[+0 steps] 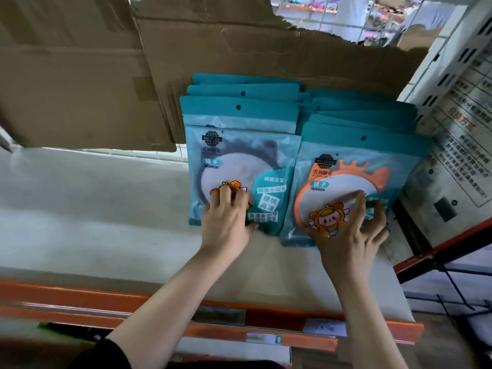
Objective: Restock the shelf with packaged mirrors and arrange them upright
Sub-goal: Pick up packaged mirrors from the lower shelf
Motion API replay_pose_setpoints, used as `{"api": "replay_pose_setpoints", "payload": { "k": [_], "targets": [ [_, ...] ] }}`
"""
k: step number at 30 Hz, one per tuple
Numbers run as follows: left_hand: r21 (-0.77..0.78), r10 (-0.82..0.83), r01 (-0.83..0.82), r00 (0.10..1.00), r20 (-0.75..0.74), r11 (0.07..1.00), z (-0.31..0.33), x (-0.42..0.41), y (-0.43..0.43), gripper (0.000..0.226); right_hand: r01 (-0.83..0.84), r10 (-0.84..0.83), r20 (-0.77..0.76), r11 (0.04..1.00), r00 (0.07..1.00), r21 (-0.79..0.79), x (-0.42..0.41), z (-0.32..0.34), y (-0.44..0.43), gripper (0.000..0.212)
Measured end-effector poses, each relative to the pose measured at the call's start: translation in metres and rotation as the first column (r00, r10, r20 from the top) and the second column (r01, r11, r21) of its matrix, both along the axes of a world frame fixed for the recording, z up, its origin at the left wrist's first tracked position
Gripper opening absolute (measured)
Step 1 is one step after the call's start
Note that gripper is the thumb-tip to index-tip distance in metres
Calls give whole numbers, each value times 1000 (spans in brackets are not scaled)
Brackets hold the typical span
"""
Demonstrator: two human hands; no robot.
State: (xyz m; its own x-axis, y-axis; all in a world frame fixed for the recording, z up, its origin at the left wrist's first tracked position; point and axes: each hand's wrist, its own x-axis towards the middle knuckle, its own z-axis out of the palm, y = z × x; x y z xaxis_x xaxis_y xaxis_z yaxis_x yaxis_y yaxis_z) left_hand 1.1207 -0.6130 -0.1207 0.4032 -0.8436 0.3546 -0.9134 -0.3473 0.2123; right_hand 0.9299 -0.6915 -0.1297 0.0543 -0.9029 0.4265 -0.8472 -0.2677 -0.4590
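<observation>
Teal mirror packs stood in two rows beside the cardboard sheet. Left hand and right hand pressed flat, fingers spread, holding nothing. Packs looked slippery and breakable; grip their edges.

Both front mirror packs read "MIRROR".

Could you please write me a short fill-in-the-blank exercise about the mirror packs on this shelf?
1. The left hand rests on the pack whose mirror has a ____ frame.
2. The right hand touches the pack whose mirror frame is ____.
3. The English word printed on both packs is ____.
4. Behind the packs stands torn brown ____.

Missing words: dark grey; orange; MIRROR; cardboard
</observation>
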Motion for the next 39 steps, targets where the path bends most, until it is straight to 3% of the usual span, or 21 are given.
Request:
{"api": "replay_pose_setpoints", "payload": {
  "k": [5, 9, 16, 21, 25, 29, 35, 39],
  "targets": [
    [-43, -74, 70, 992, -103, 997, 2, 0, 3, 46, -8, 9, 14, 997, 1000, -75, 5, 2, -3, 104],
    [3, -165, 169, 965, -206, 986, 2, 3, 20, 44, -48, 48, 57, 999, 997, -6, 13, -5, 16, 95],
    [86, 53, -44, 993, -108, 995, 4, 31, 54, 47, -346, 350, 155, 937, 924, -53, 43, 7, 56, 55],
    [140, 93, -73, 985, -145, 988, 7, 62, 83, 56, -445, 444, 87, 895, 892, -11, 85, 19, 81, 53],
    [200, 189, -152, 965, -181, 968, 9, 100, 135, 64, -497, 510, -48, 852, 859, 165, 124, 27, 109, 59],
    [215, 367, -324, 906, -208, 921, 24, 146, 192, 63, -512, 616, -227, 769, 754, 382, 176, 43, 135, 70],
    [219, 524, -480, 815, -248, 850, 33, 205, 289, 64, -597, 748, -283, 655, 600, 463, 262, 65, 201, 64],
    [206, 579, -542, 774, -256, 815, 44, 233, 347, 60, -592, 774, -327, 628, 542, 505, 307, 71, 242, 58]
  ]
}}
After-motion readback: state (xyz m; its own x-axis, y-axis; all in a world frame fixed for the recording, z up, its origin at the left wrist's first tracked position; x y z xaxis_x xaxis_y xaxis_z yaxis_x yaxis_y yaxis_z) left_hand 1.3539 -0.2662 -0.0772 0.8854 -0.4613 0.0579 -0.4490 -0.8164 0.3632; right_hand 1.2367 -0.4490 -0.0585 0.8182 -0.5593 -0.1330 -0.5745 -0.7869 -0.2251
